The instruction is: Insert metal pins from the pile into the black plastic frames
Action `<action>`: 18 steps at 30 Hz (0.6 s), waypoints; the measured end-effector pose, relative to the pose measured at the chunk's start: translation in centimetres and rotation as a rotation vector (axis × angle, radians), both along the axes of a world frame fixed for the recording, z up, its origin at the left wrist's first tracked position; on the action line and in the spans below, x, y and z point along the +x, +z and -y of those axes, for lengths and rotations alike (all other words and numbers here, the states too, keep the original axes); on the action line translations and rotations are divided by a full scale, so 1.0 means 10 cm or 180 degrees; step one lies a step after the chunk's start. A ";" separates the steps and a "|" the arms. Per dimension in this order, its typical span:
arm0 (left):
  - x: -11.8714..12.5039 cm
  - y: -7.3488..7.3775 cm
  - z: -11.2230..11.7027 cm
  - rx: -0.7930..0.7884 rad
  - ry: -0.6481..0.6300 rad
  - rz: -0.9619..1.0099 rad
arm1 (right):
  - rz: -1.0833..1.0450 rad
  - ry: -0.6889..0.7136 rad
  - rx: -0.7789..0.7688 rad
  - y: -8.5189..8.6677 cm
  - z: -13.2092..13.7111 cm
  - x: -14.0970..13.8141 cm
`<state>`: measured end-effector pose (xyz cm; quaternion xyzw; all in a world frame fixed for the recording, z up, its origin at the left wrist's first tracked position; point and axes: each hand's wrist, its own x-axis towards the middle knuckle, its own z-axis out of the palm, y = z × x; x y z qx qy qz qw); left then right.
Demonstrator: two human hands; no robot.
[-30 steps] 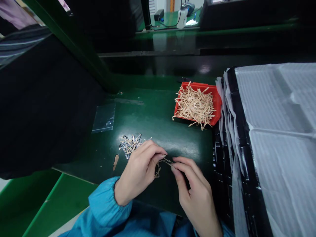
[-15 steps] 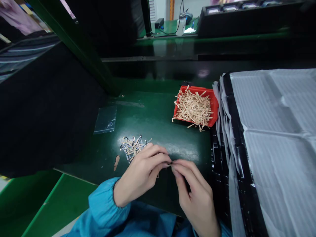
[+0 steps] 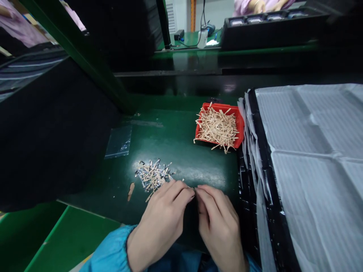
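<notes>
My left hand (image 3: 160, 223) and my right hand (image 3: 218, 226) meet at the fingertips over the dark green bench top (image 3: 198, 158). Between them they pinch a small thin strip (image 3: 195, 188), mostly hidden by the fingers. Just beyond my left hand lies a loose pile of tan strips with small metal pieces (image 3: 153, 175). A red tray of tan strips (image 3: 218, 107) stands farther ahead, out of reach of my fingertips. A lone tan scrap (image 3: 131, 191) lies left of the pile.
A small clear plastic bag (image 3: 118, 141) lies flat on the bench. At right, a large black tray (image 3: 265, 177) with white sheet lining fills the view. A black panel (image 3: 56, 128) stands at left. A co-worker's hands (image 3: 259, 5) show beyond, behind a black tray.
My hands have drawn closer together, and the strip between them is now mostly covered by my fingers. The whole view has tilted slightly, so the bench items sit lower in the frame.
</notes>
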<state>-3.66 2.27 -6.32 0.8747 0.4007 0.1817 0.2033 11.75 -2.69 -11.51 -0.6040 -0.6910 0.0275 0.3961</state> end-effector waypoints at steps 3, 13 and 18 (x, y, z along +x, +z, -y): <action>0.00 0.01 -0.02 -0.0323 0.0125 0.0169 | -0.0047 0.0030 -0.0029 0.02 0.01 0.00; -0.01 -0.09 -0.08 -0.1861 0.0702 0.1853 | -0.0678 0.0277 -0.0046 0.06 0.05 0.00; -0.02 -0.06 -0.11 -0.1958 0.0749 0.2033 | -0.0681 0.0313 0.0092 0.12 0.02 -0.03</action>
